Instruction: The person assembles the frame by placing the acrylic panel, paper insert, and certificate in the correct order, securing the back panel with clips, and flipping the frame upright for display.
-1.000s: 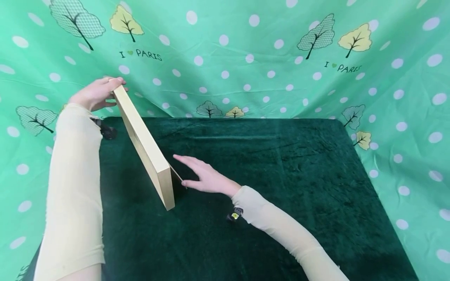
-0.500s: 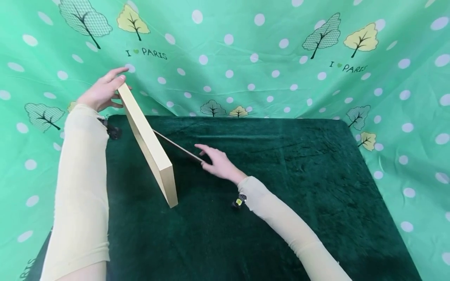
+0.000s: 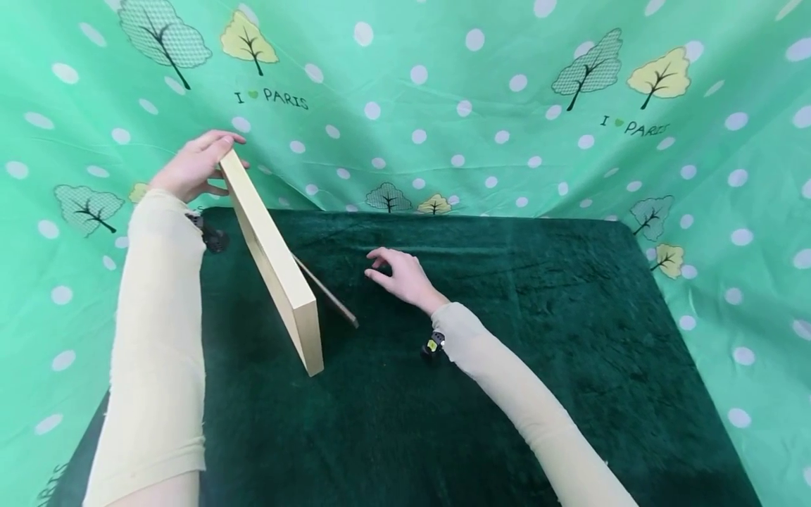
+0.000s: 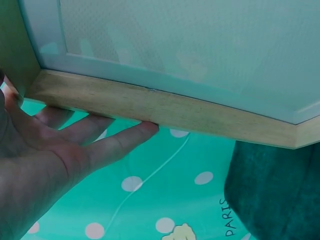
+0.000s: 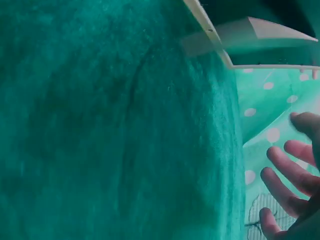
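Note:
A pale wooden picture frame (image 3: 266,229) stands on its edge, leaning slightly, on the dark green cloth. My left hand (image 3: 198,163) grips its far upper corner, thumb on the top edge. In the left wrist view, fingers of that hand lie along the wooden border (image 4: 150,102), beside the glass front (image 4: 200,40) with a pale sheet behind it. From the frame's right side a thin stand leg (image 3: 326,291) slants outward. My right hand (image 3: 405,276) hovers right of the leg, apart from it, fingers loosely bent and holding nothing; the right wrist view shows these fingers (image 5: 287,167) spread.
Dark green plush cloth (image 3: 507,366) covers the table. A light green dotted curtain (image 3: 437,105) printed with trees hangs behind it and at both sides. A small black camera is worn on each wrist.
My right hand swung the stand leg outward, then let go and drew back up and right. The leg has dropped back partway toward the frame. My left hand stays at the corner.

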Demonstrator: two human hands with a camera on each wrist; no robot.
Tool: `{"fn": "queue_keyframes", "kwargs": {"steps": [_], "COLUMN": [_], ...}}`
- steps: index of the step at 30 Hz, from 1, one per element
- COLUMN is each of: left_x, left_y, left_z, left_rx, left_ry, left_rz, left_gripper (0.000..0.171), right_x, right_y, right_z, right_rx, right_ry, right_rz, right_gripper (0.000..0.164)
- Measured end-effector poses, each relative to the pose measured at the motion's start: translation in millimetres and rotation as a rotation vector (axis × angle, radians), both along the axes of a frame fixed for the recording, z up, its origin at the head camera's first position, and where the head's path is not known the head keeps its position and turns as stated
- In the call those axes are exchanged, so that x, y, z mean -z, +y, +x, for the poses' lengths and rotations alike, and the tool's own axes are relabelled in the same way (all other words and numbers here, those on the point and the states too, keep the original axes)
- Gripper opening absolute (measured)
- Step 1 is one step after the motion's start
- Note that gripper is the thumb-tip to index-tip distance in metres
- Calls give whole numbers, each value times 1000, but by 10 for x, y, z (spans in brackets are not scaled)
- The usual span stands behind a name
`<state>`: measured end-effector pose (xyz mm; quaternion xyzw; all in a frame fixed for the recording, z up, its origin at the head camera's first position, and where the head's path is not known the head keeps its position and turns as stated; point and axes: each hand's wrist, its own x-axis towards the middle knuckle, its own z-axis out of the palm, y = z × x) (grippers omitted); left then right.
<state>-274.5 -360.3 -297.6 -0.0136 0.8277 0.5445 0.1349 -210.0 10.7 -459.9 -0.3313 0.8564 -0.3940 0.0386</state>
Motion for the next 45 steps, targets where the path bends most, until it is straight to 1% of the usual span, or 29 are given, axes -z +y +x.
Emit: {"fn": "queue_keyframes", "kwargs": {"steps": [2,3,5,8,9,11,13,16,19,21,27,29,31,34,37,41,45], "left_x": [1,2,1,-2,-1,2,10,18,20,22,35,41,43,40,38,36,38], "left_y": [20,25,25,30,35,46,55,59,49,42,22,18,16,13,8,15,32], "left_z": [-14,-20,-31,-50,-57,-66,-71,-68,-57,-52,-40,-33,-25,-9,5,20,29], "left_rx": [0,0,-1,-2,-1,2,0,-4,-9,-10,-10,-11,-13,-15,-19,-26,-39], "left_ry": [2,4,4,7,6,4,5,7,6,4,12,16,17,22,24,26,37], "left_rz": [-19,-27,-31,-34,-35,-43,-50,-50,-30,-15,14,25,43,72,101,108,94], "left_gripper": [50,50,49,50,50,51,52,52,50,49,47,47,47,47,46,47,44], "right_x": [-28,-50,-96,-116,-108,-78,-33,40,109,156,276,308,334,355,343,303,241], "right_y": [-34,-59,-116,-220,-252,-305,-342,-352,-318,-277,-134,-78,-18,62,126,184,219], "right_z": [55,93,178,300,334,388,417,411,370,336,229,187,138,44,-66,-220,-343], "right_rx": [-46,-77,-139,-197,-205,-210,-199,-165,-139,-136,-172,-177,-165,-109,-46,25,100], "right_ry": [-26,-37,-52,-45,-41,-40,-36,-22,-22,-39,-116,-144,-171,-185,-173,-138,-133], "right_rz": [-38,-35,7,129,165,200,211,198,158,113,-42,-87,-140,-210,-242,-227,-227], "right_gripper": [40,44,52,63,65,67,68,69,71,72,75,72,65,51,43,40,41]}}
